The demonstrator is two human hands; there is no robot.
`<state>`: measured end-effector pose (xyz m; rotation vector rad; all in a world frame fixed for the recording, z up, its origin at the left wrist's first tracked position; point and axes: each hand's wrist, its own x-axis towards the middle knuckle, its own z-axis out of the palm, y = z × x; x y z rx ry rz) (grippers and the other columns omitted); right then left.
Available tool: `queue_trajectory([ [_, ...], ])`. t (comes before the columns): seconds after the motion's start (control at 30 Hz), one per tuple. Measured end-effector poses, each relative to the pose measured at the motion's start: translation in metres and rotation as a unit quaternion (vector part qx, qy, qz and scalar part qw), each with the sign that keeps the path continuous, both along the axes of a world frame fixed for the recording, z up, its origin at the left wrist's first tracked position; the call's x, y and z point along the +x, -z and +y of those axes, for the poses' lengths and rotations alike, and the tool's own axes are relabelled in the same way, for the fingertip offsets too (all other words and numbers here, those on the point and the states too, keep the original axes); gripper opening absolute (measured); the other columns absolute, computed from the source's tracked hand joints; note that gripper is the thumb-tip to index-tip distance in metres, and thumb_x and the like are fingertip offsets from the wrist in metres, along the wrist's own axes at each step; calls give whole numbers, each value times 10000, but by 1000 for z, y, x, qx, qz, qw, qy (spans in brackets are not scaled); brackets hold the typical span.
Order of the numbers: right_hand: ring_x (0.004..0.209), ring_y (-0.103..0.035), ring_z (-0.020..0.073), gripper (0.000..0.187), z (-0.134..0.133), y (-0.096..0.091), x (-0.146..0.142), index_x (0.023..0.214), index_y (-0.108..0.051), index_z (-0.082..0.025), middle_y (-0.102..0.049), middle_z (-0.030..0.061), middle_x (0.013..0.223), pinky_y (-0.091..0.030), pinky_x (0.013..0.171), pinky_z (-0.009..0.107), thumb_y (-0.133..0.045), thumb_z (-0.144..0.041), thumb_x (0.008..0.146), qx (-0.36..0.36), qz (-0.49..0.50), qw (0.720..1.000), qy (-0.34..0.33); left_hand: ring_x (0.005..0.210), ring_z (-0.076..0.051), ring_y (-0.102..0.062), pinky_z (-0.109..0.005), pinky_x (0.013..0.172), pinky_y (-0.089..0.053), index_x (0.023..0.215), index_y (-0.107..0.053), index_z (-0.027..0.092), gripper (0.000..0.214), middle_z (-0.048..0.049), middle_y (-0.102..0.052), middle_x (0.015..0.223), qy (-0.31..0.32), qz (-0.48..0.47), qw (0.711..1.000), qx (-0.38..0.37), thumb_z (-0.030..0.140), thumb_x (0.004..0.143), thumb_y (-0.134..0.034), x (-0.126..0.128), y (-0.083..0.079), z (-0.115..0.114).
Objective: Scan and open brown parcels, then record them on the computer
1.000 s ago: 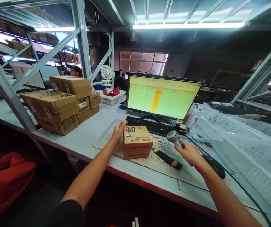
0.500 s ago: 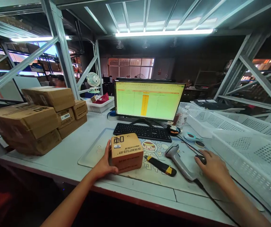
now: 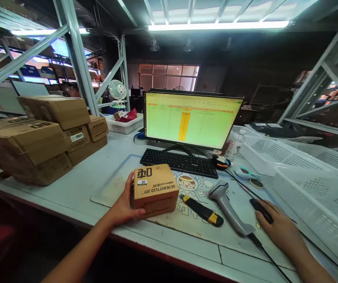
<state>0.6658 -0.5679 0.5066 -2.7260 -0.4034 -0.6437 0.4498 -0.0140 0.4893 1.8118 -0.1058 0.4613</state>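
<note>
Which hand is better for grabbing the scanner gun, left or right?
Probably the right hand. It rests on the computer mouse, right beside the barcode scanner. The left hand is farther away and is busy gripping the cardboard box.

The cardboard box is tan with black lettering and a small white label. The utility knife is black with yellow bands, beside a grey barcode scanner and a black mouse. The pale desk mat has line-drawn cartoons. The monitor glows yellow-green with an orange column. The white crate has a perforated mesh pattern.
</note>
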Motion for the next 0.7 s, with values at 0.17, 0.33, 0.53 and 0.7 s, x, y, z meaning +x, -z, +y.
queue_trajectory([
  [0.17,1215,-712,408,614,1,-4,0,1260,-780,-240,-718,200,1363,-609,999,569,-424,-603,917,18,16,1000,6,1615,-428,-296,-641,1337,-151,1734,90,330,1537,-195,-253,1768,11,-7,1000,-9,735,657,-929,0,0,-1],
  [0.33,1212,-710,434,684,3,-6,0,1281,-785,-228,-700,228,1387,-609,972,601,-407,-655,903,27,36,999,10,1623,-425,-277,-640,1338,-156,1736,79,343,1506,-179,-210,1787,16,-12,1000,-3,724,677,-922,1,2,1],
  [0.53,1217,-716,427,792,-1,-4,6,1345,-762,-183,-700,243,1399,-608,995,579,-333,-701,928,8,53,998,21,1631,-412,-265,-629,1341,-160,1731,110,347,1532,-174,-222,1786,16,-6,1000,-4,696,672,-941,1,1,1],
  [0.7,988,-779,385,666,-9,3,10,1244,-804,-291,-765,212,1231,-656,789,555,-336,-668,958,-22,-6,1000,20,1640,-409,-247,-624,1344,-153,1734,103,331,1532,-186,-231,1782,12,-22,1000,9,679,674,-947,3,0,3],
])
